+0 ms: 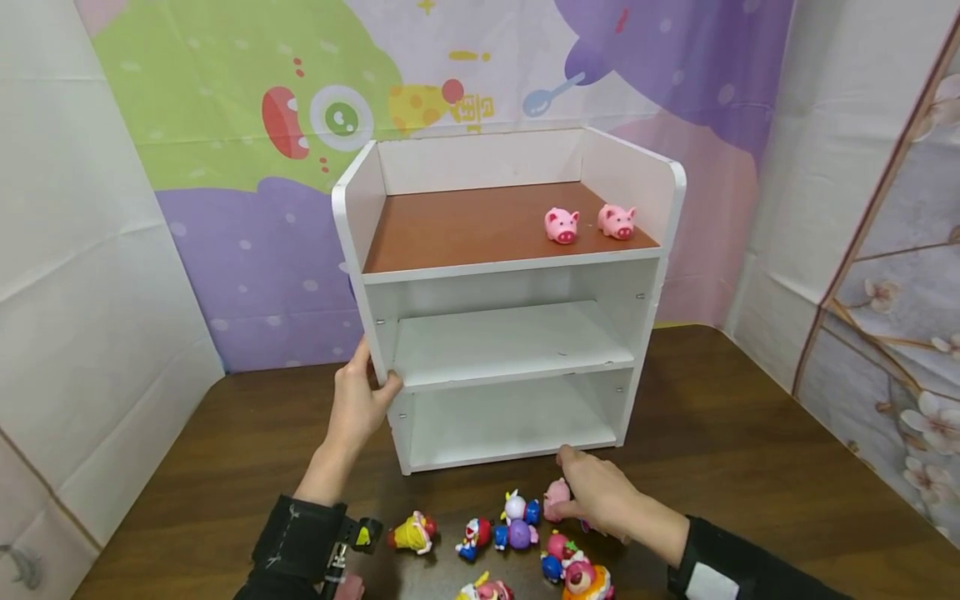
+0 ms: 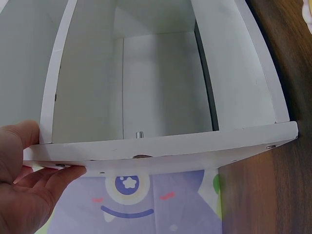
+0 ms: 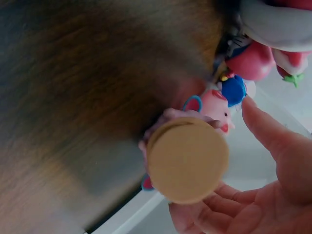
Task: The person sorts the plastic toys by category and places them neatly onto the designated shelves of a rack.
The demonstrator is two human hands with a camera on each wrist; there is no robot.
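My left hand [image 1: 358, 400] grips the left side panel of a white shelf unit [image 1: 517, 379]. Its thumb lies at the front edge and the fingers [image 2: 51, 180] pass to the panel's outer side. On the table in front, my right hand [image 1: 603, 492] reaches around a small pink toy figure [image 1: 557, 498], thumb and fingers spread apart. In the right wrist view, a round tan base [image 3: 187, 160] and a pink pig figure [image 3: 214, 108] sit between thumb and fingers; contact is unclear. Two pink toy pigs [image 1: 562, 226] stand on the unit's brown top.
Several toy figures lie nearby: a yellow one [image 1: 412, 533], a red, white and blue one [image 1: 474, 537], a purple one [image 1: 519, 535] and a pink and orange one [image 1: 587, 579]. Beneath the brown top is a white middle shelf [image 1: 510, 342]. A patterned cloth [image 1: 240, 275] hangs behind.
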